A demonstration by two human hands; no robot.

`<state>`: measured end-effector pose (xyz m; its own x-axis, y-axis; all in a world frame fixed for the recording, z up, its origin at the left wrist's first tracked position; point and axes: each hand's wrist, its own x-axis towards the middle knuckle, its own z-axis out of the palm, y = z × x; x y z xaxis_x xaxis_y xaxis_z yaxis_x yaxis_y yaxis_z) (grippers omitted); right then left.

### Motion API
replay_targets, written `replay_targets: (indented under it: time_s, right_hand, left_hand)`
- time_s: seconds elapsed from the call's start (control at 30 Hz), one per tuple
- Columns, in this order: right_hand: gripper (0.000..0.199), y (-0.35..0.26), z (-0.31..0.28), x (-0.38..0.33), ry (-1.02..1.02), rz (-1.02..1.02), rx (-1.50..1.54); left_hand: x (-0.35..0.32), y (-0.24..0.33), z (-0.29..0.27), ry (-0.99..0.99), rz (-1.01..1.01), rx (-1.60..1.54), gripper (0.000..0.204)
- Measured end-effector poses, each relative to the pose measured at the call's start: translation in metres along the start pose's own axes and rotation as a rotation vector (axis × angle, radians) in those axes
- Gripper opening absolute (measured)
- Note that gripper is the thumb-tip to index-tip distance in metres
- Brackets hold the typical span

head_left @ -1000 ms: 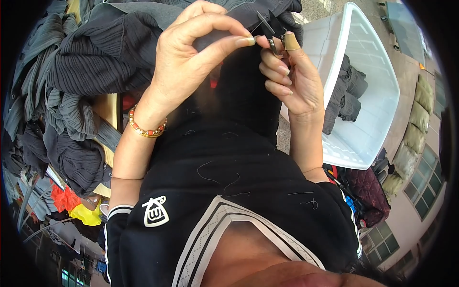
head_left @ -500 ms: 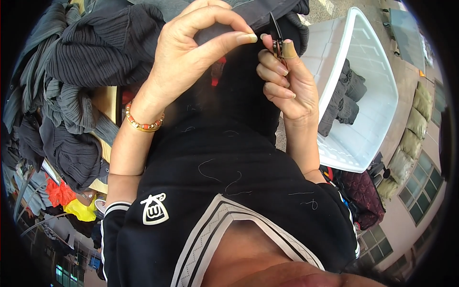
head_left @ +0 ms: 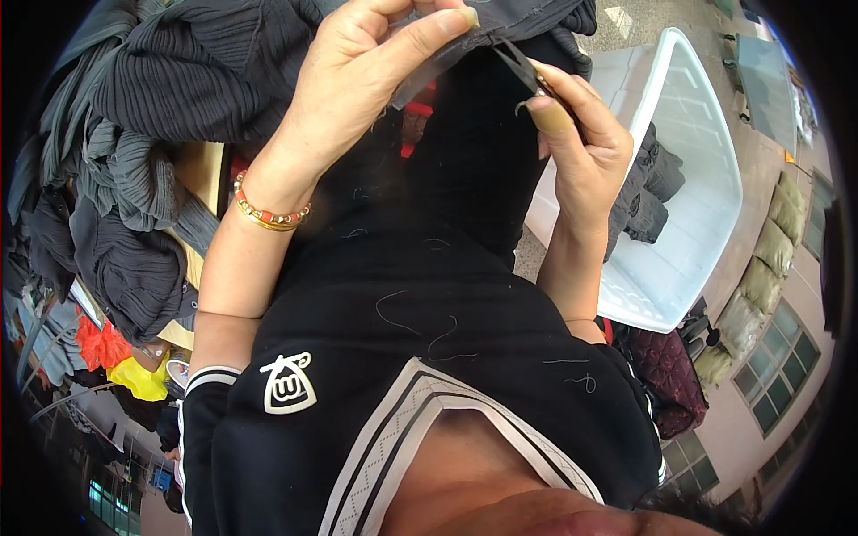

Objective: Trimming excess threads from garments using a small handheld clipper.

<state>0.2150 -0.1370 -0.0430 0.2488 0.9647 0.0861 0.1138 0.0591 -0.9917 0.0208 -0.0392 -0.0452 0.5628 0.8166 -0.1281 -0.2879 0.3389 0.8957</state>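
At the top of the view, my left hand (head_left: 353, 85) pinches the edge of a dark grey garment (head_left: 523, 18) between thumb and fingers. My right hand (head_left: 585, 147), with a tan covering on its thumb, is wrapped round small dark thread snips (head_left: 517, 67). Their blades are apart and point up and left at the garment's edge, close to my left fingertips. Whether the tips touch the cloth I cannot tell. Part of the garment drapes over my lap, and the left fingers are partly cut off by the upper edge.
Dark ribbed garments (head_left: 192, 71) are heaped on the left over a wooden surface (head_left: 204, 174). On the right stands a white plastic bin (head_left: 697, 214) with dark folded garments (head_left: 657, 170) inside. A quilted maroon bag (head_left: 666, 380) is behind it. Loose threads (head_left: 393, 313) lie on my black top.
My left hand has moved up onto the garment's edge. My right hand has shifted right and slightly down, and the snips have tilted from upright to pointing left at the cloth.
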Motion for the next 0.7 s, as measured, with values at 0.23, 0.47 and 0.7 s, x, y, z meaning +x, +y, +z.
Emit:
replay_targets:
  time_s: [0.23,0.47,0.7]
  right_hand:
    - [0.031,0.001,0.001,0.014,-0.106,-0.233,-0.263]
    - [0.028,-0.001,-0.008,0.016,-0.153,-0.198,-0.316]
    - [0.027,0.002,-0.001,0.014,-0.054,-0.182,-0.211]
  left_hand:
    - [0.032,-0.032,-0.012,-0.226,0.416,-0.065,0.009]
    - [0.006,-0.006,-0.005,-0.12,-0.031,-0.118,0.009]
    - [0.01,-0.015,-0.008,-0.026,0.003,-0.116,0.009]
